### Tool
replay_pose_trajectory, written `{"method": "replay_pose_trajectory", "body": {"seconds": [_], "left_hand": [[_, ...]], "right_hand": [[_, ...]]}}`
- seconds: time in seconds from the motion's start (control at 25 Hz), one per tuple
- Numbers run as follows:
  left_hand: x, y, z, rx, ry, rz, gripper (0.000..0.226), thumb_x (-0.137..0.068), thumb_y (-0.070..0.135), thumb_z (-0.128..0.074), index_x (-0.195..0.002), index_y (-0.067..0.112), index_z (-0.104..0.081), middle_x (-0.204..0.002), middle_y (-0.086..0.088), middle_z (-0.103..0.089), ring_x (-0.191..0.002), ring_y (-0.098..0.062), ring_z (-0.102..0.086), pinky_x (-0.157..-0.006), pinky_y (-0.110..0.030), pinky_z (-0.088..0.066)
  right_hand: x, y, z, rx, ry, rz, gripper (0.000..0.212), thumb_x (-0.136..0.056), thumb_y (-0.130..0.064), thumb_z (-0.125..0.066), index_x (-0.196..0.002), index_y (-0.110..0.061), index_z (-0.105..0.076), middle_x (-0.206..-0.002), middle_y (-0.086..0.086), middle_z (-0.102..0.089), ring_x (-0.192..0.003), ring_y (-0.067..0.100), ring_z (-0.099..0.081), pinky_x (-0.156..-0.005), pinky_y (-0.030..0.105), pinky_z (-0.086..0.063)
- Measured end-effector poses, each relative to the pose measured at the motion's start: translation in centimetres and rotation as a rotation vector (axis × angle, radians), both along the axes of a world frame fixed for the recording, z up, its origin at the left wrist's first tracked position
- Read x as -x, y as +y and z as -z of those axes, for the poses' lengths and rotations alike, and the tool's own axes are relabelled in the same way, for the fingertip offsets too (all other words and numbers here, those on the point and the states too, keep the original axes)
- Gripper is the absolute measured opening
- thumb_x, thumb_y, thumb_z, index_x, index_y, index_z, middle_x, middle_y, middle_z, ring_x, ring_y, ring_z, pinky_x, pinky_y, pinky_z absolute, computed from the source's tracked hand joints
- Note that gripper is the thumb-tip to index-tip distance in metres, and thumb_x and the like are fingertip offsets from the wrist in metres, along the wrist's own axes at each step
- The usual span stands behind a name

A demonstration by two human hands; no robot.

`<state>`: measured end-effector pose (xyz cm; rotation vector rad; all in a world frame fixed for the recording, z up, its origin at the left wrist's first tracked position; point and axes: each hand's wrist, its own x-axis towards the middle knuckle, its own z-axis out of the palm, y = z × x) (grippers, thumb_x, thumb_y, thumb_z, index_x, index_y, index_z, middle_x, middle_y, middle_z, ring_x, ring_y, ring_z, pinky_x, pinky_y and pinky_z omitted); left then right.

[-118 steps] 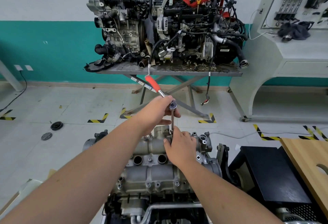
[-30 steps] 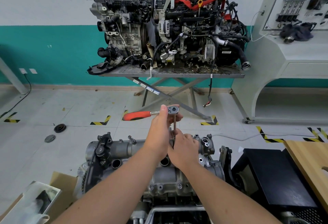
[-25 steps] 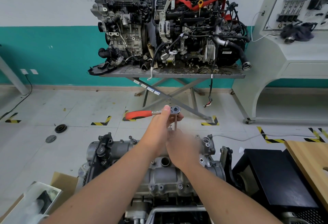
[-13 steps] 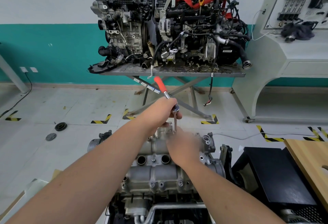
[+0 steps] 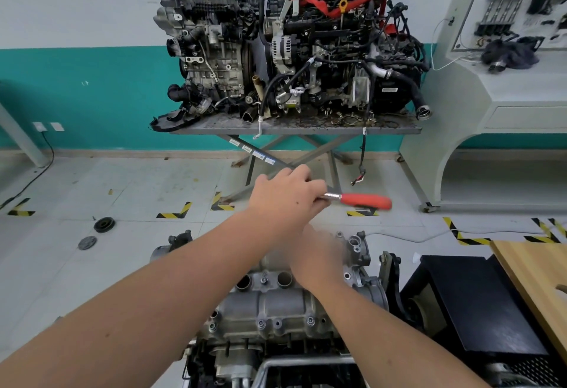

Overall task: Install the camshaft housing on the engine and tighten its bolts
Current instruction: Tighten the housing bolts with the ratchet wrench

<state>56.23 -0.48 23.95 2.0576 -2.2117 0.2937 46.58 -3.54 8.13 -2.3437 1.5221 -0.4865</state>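
The silver camshaft housing (image 5: 270, 304) sits on top of the engine at the bottom centre, with two round openings and several bolt heads showing. My left hand (image 5: 285, 197) is closed over the head of a ratchet wrench (image 5: 365, 201), whose red handle points right. My right hand (image 5: 319, 258), blurred by motion, rests low on the far part of the housing, around the wrench's extension. The extension and the bolt under it are hidden by both hands.
A grey lift table (image 5: 294, 126) carries two large engines beyond me. A white training console (image 5: 497, 89) stands at the right. A black box (image 5: 478, 301) and a wooden board (image 5: 534, 274) lie beside the engine. Round parts (image 5: 104, 224) lie on the floor at left.
The wrench's red handle has swung clockwise, from pointing left, then up and away, to pointing right. My left hand turned with it. My right hand stayed on the housing.
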Motion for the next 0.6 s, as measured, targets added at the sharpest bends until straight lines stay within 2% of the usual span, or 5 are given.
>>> {"method": "replay_pose_trajectory", "body": {"seconds": [0.2,0.28,0.4,0.48,0.6], "left_hand": [[0.2,1.3,2.9,0.237,0.197,0.063,0.052,-0.087,0.065,-0.045,-0.096,0.021,-0.070,-0.125,-0.003,-0.056,-0.114,-0.026,-0.051,-0.078,-0.039,-0.039],[0.3,1.7,4.4,0.273,0.484,0.096,0.056,-0.087,0.060,-0.046,-0.119,0.019,-0.066,-0.137,-0.003,-0.049,-0.123,-0.024,-0.048,-0.092,-0.043,-0.045],[0.7,2.2,6.2,0.242,1.076,0.140,0.049,-0.090,0.052,-0.045,-0.138,0.040,-0.050,-0.136,0.027,-0.046,-0.126,-0.004,-0.047,-0.105,-0.041,-0.044],[1.5,2.4,6.9,0.265,1.371,0.160,0.040,-0.094,0.059,-0.047,-0.134,0.056,-0.047,-0.127,0.026,-0.055,-0.120,-0.005,-0.055,-0.099,-0.043,-0.050],[2.6,2.0,7.0,0.412,1.513,0.110,0.043,-0.092,0.071,-0.038,-0.134,0.064,-0.042,-0.126,0.018,-0.063,-0.118,-0.010,-0.060,-0.088,-0.042,-0.055]], "right_hand": [[-0.1,0.6,-0.4,0.162,-0.082,0.017,0.024,-0.079,-0.040,-0.066,-0.079,-0.031,-0.044,-0.066,-0.015,-0.042,-0.068,0.016,-0.057,-0.064,0.033,-0.045],[0.0,0.3,0.0,0.171,0.000,-0.002,0.015,-0.078,-0.036,-0.062,-0.089,-0.028,-0.055,-0.081,-0.009,-0.059,-0.083,0.019,-0.061,-0.071,0.036,-0.043],[-0.2,0.0,0.2,0.028,0.033,-0.018,0.041,-0.084,-0.039,-0.039,-0.122,-0.027,-0.048,-0.109,-0.010,-0.061,-0.108,0.018,-0.051,-0.090,0.039,-0.034],[-0.3,0.0,0.4,0.021,0.000,-0.001,0.047,-0.085,-0.042,-0.035,-0.130,-0.028,-0.042,-0.115,-0.012,-0.061,-0.110,0.017,-0.049,-0.092,0.040,-0.032],[-0.2,-0.1,0.2,0.008,0.023,-0.009,0.047,-0.090,-0.045,-0.038,-0.132,-0.025,-0.044,-0.119,-0.011,-0.062,-0.117,0.018,-0.048,-0.096,0.041,-0.032]]}}
